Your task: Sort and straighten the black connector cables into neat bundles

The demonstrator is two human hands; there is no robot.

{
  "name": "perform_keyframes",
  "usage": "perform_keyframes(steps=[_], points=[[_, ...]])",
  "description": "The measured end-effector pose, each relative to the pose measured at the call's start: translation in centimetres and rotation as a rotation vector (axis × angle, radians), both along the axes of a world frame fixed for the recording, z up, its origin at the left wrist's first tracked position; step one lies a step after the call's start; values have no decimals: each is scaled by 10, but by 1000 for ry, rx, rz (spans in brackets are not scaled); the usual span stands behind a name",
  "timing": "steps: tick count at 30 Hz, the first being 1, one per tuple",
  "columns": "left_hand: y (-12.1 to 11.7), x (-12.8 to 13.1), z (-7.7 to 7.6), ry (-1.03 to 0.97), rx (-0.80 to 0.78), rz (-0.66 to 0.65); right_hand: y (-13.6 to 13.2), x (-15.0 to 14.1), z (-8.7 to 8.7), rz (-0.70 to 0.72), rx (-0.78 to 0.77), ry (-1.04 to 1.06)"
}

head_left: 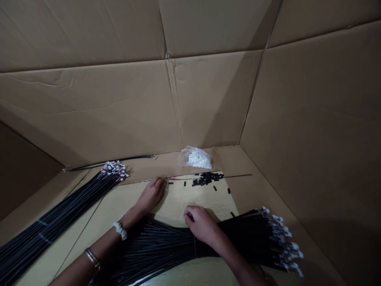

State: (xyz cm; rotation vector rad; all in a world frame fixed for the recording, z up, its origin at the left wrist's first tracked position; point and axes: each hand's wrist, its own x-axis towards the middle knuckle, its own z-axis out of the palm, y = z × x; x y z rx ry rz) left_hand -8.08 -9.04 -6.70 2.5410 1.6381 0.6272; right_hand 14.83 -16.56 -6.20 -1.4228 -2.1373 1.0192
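Note:
My left hand [154, 191] rests at the far edge of the pale board, its fingertips pinched together beside a short red piece [175, 179] and a thin dark line. What lies between those fingertips is too small to make out. My right hand [199, 221] is curled over a thick bundle of black cables [166, 242], thumb and fingers drawn together, and anything inside them is hidden. White connectors [285, 238] finish the bundle's right end, and a thin tie circles its middle. Several small black sleeves [207, 178] lie heaped to the right of my left hand.
A second tied bundle of black cables [59, 216] with white connectors lies on the left. Two or so loose cables [119, 160] run along the back wall. A clear bag of small white parts [196, 157] sits behind the board [178, 198]. Tall cardboard walls [125, 103] surround everything.

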Motion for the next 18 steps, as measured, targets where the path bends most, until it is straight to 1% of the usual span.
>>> perform_keyframes(steps=[5,9,14,18], points=[[-1,-2,-2,-15,0,12,-1,0,2,-9,1,2],[-1,-5,-8,-3,-8,32,-1,0,4,-8,-6,-11],[-4,-9,-12,-3,-32,8,-2,0,6,-10,-2,-1],[-5,-13,-12,-27,27,-12,-2,1,6,-11,2,-11]])
